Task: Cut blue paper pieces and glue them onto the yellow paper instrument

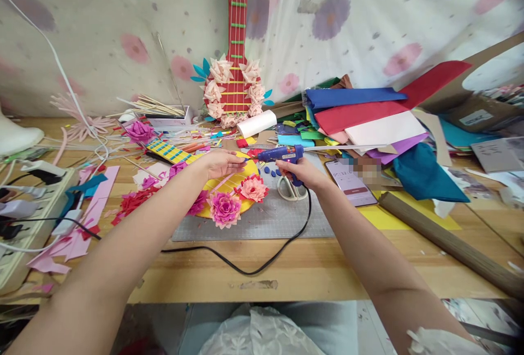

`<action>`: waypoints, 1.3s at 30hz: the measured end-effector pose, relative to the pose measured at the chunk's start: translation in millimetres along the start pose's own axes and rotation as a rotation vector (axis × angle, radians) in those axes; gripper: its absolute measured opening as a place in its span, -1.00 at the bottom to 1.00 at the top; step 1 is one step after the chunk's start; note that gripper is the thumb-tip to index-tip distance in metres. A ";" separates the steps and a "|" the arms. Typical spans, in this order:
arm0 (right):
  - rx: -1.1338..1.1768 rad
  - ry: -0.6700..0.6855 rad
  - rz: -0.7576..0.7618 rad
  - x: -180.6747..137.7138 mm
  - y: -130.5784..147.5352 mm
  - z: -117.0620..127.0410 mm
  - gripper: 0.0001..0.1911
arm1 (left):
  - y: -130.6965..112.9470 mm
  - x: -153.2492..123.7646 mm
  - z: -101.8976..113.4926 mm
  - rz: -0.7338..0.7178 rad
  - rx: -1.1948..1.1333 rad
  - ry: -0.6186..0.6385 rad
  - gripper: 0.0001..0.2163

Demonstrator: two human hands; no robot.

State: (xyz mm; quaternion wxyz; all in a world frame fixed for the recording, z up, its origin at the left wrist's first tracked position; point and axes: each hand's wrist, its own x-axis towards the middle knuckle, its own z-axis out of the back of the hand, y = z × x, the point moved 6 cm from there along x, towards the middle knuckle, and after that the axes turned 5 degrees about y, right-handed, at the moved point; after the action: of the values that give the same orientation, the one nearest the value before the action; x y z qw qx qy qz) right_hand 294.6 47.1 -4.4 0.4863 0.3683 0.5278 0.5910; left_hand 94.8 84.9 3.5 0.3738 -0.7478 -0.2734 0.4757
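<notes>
Glue gun [280, 153] — just one — sits in one right hand [303, 172].

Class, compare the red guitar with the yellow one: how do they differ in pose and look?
Pose: the red guitar stands up before the curtain; the yellow guitar lies on the table.
Flowers: the red guitar's are pale peach; the yellow guitar's are brighter pinks.
Neck bars: green on the red guitar, blue on the yellow guitar.
Both carry flowers on the body and bars across the neck.

Red guitar [236, 55] before floral curtain [360, 27]; phone [347, 183] right, power strip [35, 230] left.
</notes>
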 end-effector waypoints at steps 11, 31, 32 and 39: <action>0.391 -0.533 0.136 -7.3 -53.2 38.4 -0.61 | -47.9 3.2 -8.4 -0.403 0.767 0.032 -0.68; 0.559 -0.693 0.084 -12.5 -89.1 72.8 -0.63 | -44.0 20.4 -38.4 -0.606 1.715 0.130 -0.86; 0.564 -0.692 0.081 -12.7 -89.0 73.0 -0.63 | -42.5 20.1 -37.9 -0.610 1.721 0.135 -0.87; 0.562 -0.699 0.084 -14.1 -85.5 71.9 -0.62 | -36.1 18.1 -36.3 -0.534 1.774 0.123 -0.86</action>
State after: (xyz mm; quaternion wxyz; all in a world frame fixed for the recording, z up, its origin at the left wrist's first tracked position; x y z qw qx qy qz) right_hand 382.3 50.0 -75.0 0.4921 0.6848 0.4564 0.2839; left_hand 133.3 108.5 33.6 0.9201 -0.1244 0.0477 0.3683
